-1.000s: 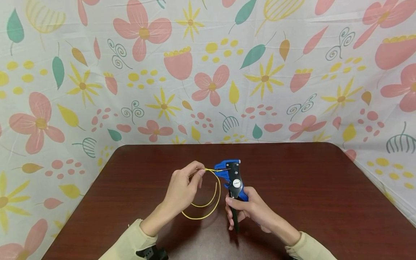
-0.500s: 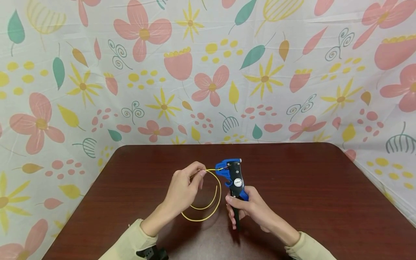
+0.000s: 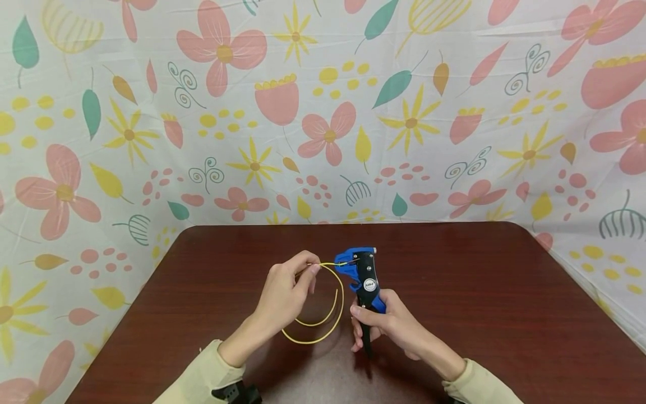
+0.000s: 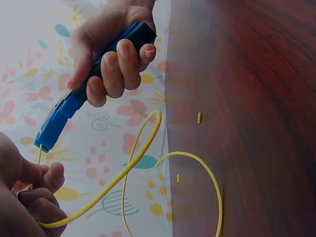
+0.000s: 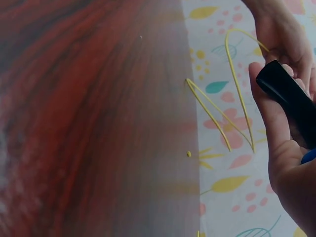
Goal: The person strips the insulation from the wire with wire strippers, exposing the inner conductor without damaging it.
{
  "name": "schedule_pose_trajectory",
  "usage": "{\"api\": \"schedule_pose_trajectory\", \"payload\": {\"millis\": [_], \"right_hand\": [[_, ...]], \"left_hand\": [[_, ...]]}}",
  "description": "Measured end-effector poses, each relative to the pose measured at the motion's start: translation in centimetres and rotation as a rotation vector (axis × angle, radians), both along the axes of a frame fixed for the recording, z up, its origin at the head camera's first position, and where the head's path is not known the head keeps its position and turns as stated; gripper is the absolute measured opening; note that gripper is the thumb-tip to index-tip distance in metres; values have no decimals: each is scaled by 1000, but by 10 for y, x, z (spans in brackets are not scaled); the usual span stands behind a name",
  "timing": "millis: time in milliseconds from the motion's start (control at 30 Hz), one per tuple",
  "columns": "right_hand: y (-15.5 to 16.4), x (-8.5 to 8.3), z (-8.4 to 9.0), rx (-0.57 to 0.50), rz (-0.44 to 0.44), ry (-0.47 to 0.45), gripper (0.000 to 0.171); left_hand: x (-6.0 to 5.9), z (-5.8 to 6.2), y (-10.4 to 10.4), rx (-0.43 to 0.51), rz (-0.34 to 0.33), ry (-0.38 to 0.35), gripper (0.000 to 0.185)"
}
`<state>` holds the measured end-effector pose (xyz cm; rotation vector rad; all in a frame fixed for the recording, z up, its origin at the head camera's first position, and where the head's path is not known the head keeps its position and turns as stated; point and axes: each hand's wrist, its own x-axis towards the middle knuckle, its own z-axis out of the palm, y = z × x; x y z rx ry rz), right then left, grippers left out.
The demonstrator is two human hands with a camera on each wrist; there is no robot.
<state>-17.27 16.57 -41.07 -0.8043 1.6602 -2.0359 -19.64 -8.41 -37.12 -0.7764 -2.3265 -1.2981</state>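
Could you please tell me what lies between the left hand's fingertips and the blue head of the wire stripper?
Only a short stretch of the yellow wire, running from the left hand into the wire stripper; the head view shows it.

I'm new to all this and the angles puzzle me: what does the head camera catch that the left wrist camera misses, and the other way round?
Only the head view shows the whole table, both sleeves and the stripper's jaws meeting the wire. Only the left wrist view shows tiny yellow scraps on the tabletop. Both show the left hand pinching the yellow wire and the right hand gripping the blue wire stripper.

One yellow wire (image 3: 323,314), one blue wire stripper (image 3: 364,278), two hands (image 3: 282,294), one table (image 3: 479,292)
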Motion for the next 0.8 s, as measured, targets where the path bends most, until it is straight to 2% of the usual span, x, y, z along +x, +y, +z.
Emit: {"api": "schedule_pose_trajectory", "payload": {"millis": [267, 567, 800], "right_hand": [[0, -1, -2, -21, 16, -6, 16], [-2, 1, -1, -6, -23, -3, 29], [-2, 1, 0, -6, -36, -11, 23]], "left_hand": [[-1, -2, 1, 4, -4, 2, 15], [0, -2, 1, 2, 2, -3, 15], [1, 0, 1, -1, -1, -16, 16]]}}
